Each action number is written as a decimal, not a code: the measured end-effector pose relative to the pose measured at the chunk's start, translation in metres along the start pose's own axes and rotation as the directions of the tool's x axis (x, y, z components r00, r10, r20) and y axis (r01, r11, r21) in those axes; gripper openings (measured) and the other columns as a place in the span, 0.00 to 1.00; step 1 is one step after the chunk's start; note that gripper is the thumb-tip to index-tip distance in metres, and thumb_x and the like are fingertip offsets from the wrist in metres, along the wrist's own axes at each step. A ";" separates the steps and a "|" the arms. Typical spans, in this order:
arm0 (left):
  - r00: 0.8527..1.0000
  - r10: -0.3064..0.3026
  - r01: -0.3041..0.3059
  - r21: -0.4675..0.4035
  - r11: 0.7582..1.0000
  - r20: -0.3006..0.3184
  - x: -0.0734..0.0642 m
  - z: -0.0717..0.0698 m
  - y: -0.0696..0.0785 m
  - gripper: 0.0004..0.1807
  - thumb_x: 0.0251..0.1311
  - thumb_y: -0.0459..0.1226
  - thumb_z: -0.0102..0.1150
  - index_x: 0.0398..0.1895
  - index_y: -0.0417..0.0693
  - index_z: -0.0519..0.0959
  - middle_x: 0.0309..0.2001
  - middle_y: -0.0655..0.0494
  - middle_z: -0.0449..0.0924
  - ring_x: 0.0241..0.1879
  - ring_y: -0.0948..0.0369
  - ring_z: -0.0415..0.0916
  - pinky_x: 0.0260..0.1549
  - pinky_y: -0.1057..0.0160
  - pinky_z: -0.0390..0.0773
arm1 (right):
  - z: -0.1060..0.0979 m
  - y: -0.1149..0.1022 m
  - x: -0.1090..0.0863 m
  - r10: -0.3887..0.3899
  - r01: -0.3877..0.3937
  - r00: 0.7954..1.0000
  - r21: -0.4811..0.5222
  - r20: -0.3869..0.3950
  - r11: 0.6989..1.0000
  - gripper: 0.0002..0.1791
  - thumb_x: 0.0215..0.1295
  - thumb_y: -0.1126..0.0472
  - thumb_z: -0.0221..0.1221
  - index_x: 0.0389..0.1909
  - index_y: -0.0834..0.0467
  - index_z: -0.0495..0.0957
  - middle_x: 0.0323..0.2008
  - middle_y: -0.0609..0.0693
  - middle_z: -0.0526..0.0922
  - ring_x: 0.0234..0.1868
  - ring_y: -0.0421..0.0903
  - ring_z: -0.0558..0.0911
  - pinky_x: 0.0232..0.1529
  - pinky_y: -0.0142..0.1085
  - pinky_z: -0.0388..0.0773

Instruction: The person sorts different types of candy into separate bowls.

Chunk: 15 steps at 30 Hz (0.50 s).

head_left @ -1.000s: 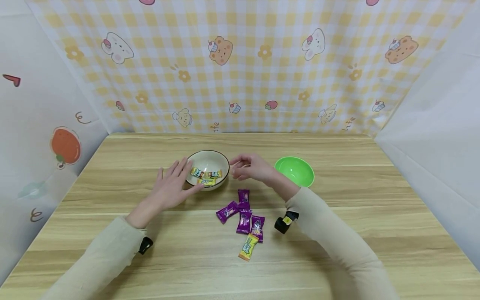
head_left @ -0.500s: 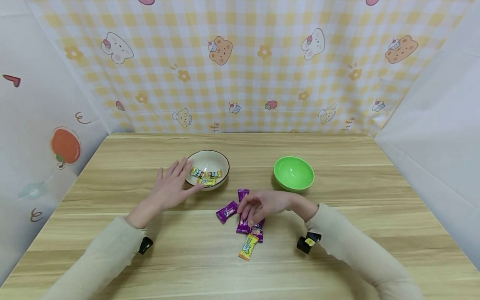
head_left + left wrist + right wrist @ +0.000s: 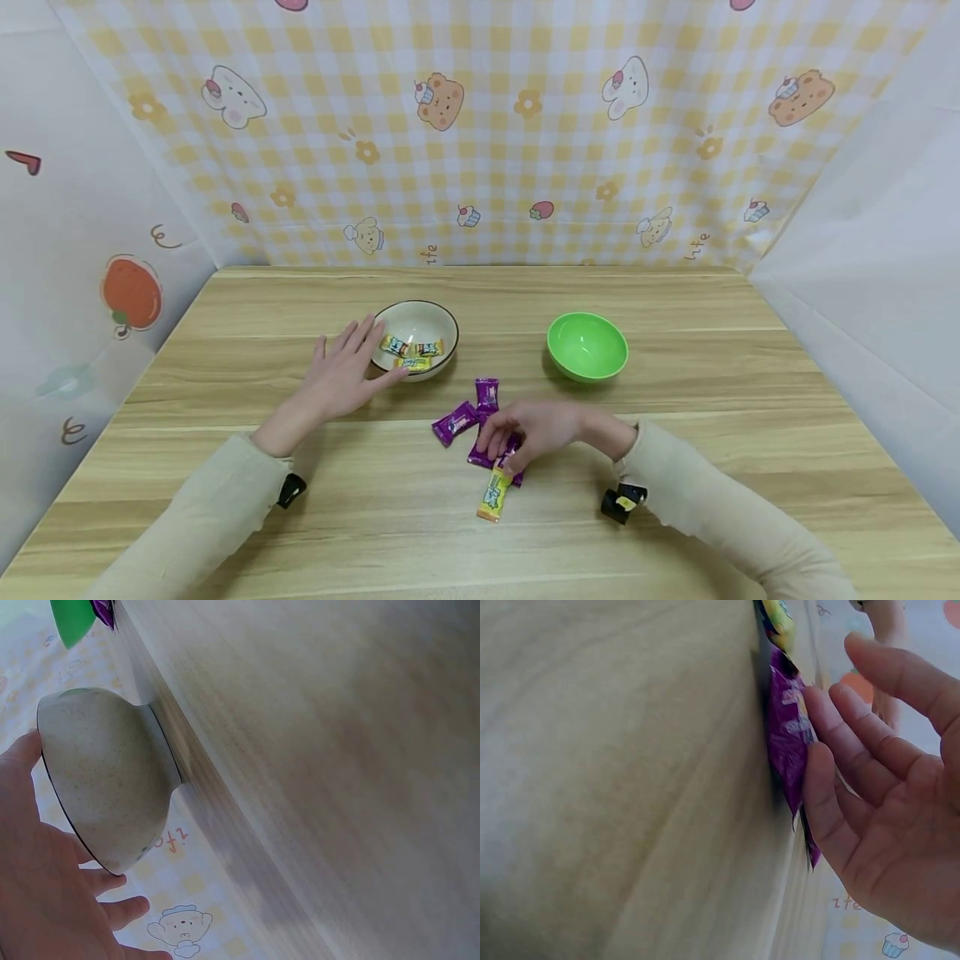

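Observation:
My left hand (image 3: 337,379) rests against the near left rim of a cream bowl (image 3: 416,315) with a dark edge, its fingers spread. Several yellow-wrapped candies (image 3: 413,364) lie inside that bowl. In the left wrist view the thumb touches the rim of the bowl (image 3: 105,772). Over the loose candies, my right hand (image 3: 543,427) reaches down with bent fingers and the thumb apart. Its fingertips touch or nearly touch a purple-wrapped candy (image 3: 786,735), partly hidden in the head view. A yellow candy (image 3: 492,495) lies just below the thumb.
A green bowl (image 3: 587,348) stands right of the cream bowl. Two purple candies (image 3: 454,423) lie beside the fingers of my right hand. A checked cloth (image 3: 480,125) hangs behind the wooden table (image 3: 300,542).
My right hand has moved from beside the cream bowl toward me, down onto the purple candies, shifting some slightly. The left hand has stayed at the rim.

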<state>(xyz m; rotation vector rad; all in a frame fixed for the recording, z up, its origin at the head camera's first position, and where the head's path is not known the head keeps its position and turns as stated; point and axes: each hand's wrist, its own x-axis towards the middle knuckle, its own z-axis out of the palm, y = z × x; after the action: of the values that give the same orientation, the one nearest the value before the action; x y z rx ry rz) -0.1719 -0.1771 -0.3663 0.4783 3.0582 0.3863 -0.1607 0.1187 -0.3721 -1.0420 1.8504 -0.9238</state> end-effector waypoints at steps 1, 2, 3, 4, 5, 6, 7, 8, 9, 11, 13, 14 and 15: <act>1.000 -0.001 0.001 -0.001 1.000 0.001 0.000 0.000 0.000 0.50 0.51 0.68 0.33 0.68 0.42 0.45 0.67 0.44 0.40 0.64 0.46 0.37 0.53 0.36 0.34 | 0.001 0.000 0.000 -0.003 0.003 1.000 -0.018 -0.004 1.000 0.19 0.48 0.71 0.62 0.44 0.61 0.73 0.35 0.48 0.77 0.39 0.42 0.76 0.42 0.33 0.72; 1.000 -0.001 0.001 -0.002 1.000 0.000 0.000 0.000 0.000 0.50 0.51 0.68 0.33 0.68 0.42 0.45 0.67 0.44 0.40 0.64 0.46 0.37 0.53 0.36 0.34 | 0.003 0.000 0.000 -0.010 0.010 1.000 -0.036 -0.006 0.999 0.19 0.48 0.70 0.62 0.44 0.61 0.73 0.35 0.47 0.77 0.39 0.41 0.76 0.43 0.32 0.72; 1.000 -0.002 0.002 -0.004 1.000 0.002 0.000 0.000 0.000 0.50 0.51 0.68 0.33 0.68 0.43 0.45 0.67 0.45 0.39 0.64 0.46 0.37 0.53 0.36 0.33 | 0.004 0.000 0.000 -0.014 0.014 1.000 -0.056 -0.008 0.998 0.19 0.48 0.70 0.63 0.43 0.60 0.73 0.35 0.46 0.77 0.39 0.40 0.75 0.43 0.32 0.71; 1.000 -0.002 0.002 -0.005 1.000 0.004 0.000 -0.001 0.000 0.50 0.51 0.68 0.33 0.68 0.42 0.45 0.68 0.45 0.39 0.64 0.46 0.37 0.53 0.36 0.33 | 0.005 0.001 0.000 -0.019 0.018 1.000 -0.079 -0.009 0.997 0.19 0.47 0.70 0.63 0.43 0.60 0.73 0.36 0.45 0.77 0.39 0.39 0.75 0.43 0.31 0.71; 1.000 -0.002 0.002 -0.007 1.000 0.006 0.000 -0.001 0.000 0.50 0.52 0.68 0.33 0.68 0.42 0.44 0.68 0.45 0.39 0.64 0.46 0.36 0.53 0.36 0.33 | 0.006 0.001 0.000 -0.022 0.021 1.000 -0.101 -0.011 0.995 0.19 0.47 0.70 0.63 0.43 0.59 0.74 0.36 0.44 0.76 0.39 0.38 0.75 0.43 0.30 0.70; 1.000 -0.003 0.003 -0.007 1.000 0.007 0.000 -0.001 0.000 0.50 0.52 0.68 0.33 0.68 0.42 0.44 0.68 0.44 0.39 0.64 0.46 0.36 0.53 0.36 0.33 | 0.007 0.002 0.000 -0.025 0.024 1.000 -0.119 -0.012 0.993 0.19 0.46 0.69 0.64 0.42 0.58 0.74 0.36 0.43 0.76 0.39 0.37 0.74 0.43 0.30 0.70; 1.000 -0.002 0.002 -0.007 1.000 0.007 0.000 -0.001 0.000 0.50 0.52 0.68 0.33 0.68 0.42 0.44 0.68 0.44 0.39 0.64 0.46 0.36 0.53 0.36 0.33 | 0.008 0.002 0.000 -0.023 0.021 1.000 -0.131 -0.014 0.991 0.19 0.46 0.69 0.64 0.42 0.57 0.74 0.36 0.42 0.76 0.39 0.36 0.74 0.43 0.29 0.69; 1.000 -0.002 0.002 -0.006 1.000 0.008 0.000 -0.001 0.000 0.50 0.52 0.68 0.33 0.68 0.42 0.44 0.68 0.44 0.38 0.64 0.46 0.36 0.53 0.36 0.32 | 0.008 0.002 0.000 -0.021 0.019 1.000 -0.140 -0.016 0.990 0.19 0.46 0.68 0.64 0.42 0.56 0.75 0.36 0.41 0.75 0.39 0.36 0.73 0.43 0.29 0.69; 1.000 -0.002 0.002 -0.006 1.000 0.010 0.000 -0.001 0.000 0.50 0.52 0.68 0.33 0.68 0.42 0.44 0.68 0.45 0.38 0.64 0.46 0.36 0.53 0.36 0.32 | 0.009 0.002 0.000 -0.020 0.017 1.000 -0.148 -0.019 0.989 0.18 0.46 0.68 0.64 0.41 0.55 0.75 0.36 0.41 0.75 0.39 0.36 0.73 0.43 0.29 0.69; 1.000 -0.001 0.001 -0.004 1.000 0.010 -0.001 -0.001 0.000 0.50 0.52 0.68 0.33 0.68 0.42 0.44 0.68 0.45 0.38 0.64 0.46 0.36 0.53 0.36 0.32 | 0.010 0.002 0.000 -0.018 0.013 0.999 -0.167 -0.028 0.986 0.18 0.46 0.67 0.65 0.41 0.54 0.75 0.35 0.40 0.74 0.38 0.36 0.73 0.42 0.28 0.69; 1.000 -0.001 0.001 -0.005 1.000 0.011 0.000 -0.001 0.000 0.50 0.52 0.68 0.33 0.68 0.43 0.44 0.68 0.45 0.38 0.64 0.46 0.36 0.53 0.36 0.32 | 0.011 0.002 0.001 -0.020 0.014 0.999 -0.192 -0.033 0.981 0.18 0.46 0.66 0.65 0.40 0.53 0.76 0.35 0.40 0.74 0.38 0.35 0.72 0.41 0.28 0.69; 1.000 -0.002 0.002 -0.006 1.000 0.011 0.000 -0.001 0.000 0.50 0.52 0.68 0.33 0.68 0.43 0.44 0.68 0.45 0.38 0.64 0.46 0.36 0.53 0.36 0.32 | 0.012 0.002 0.001 -0.024 0.016 0.999 -0.208 -0.035 0.978 0.17 0.46 0.66 0.65 0.40 0.53 0.76 0.34 0.40 0.74 0.37 0.35 0.72 0.41 0.27 0.69; 1.000 -0.003 0.003 -0.008 1.000 0.011 0.000 -0.001 0.000 0.50 0.52 0.68 0.33 0.68 0.43 0.44 0.68 0.45 0.38 0.64 0.46 0.36 0.53 0.36 0.31 | 0.012 0.002 0.001 -0.028 0.020 0.999 -0.229 -0.035 0.973 0.17 0.46 0.65 0.65 0.40 0.53 0.76 0.34 0.39 0.74 0.37 0.34 0.72 0.41 0.27 0.69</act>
<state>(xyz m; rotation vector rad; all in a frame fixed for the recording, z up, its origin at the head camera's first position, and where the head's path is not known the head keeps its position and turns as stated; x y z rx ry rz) -0.1718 -0.1776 -0.3657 0.4743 3.0447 0.3941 -0.1509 0.1159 -0.3792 -1.1944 2.0155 -0.7616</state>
